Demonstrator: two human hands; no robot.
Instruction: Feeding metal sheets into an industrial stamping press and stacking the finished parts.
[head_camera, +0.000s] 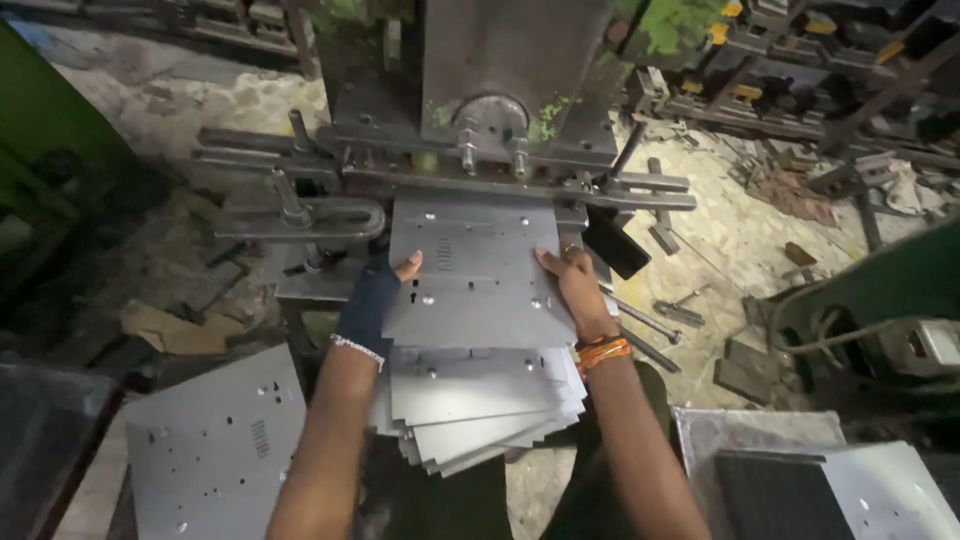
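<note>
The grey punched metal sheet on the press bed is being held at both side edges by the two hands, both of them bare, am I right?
Not quite: in the head view the left hand wears a dark fingerless wrap; only the right hand is bare. Both do hold the grey punched sheet by its side edges.

The press head (505, 70) and its clamp bars (450, 180) block the far side. Stacked sheets (480, 400) crowd the near edge. Left and right of the held sheet (475, 270) stay open.

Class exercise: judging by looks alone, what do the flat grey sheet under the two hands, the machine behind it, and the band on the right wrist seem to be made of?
Grey sheet: likely thin sheet metal, matte with a dull sheen, punched holes and slots. Machine: heavy steel or iron, dark, worn, with flaking green paint. Wrist band: probably orange thread or cord, though too small to be sure. The left hand wears a dark fabric-looking wrap.
</note>
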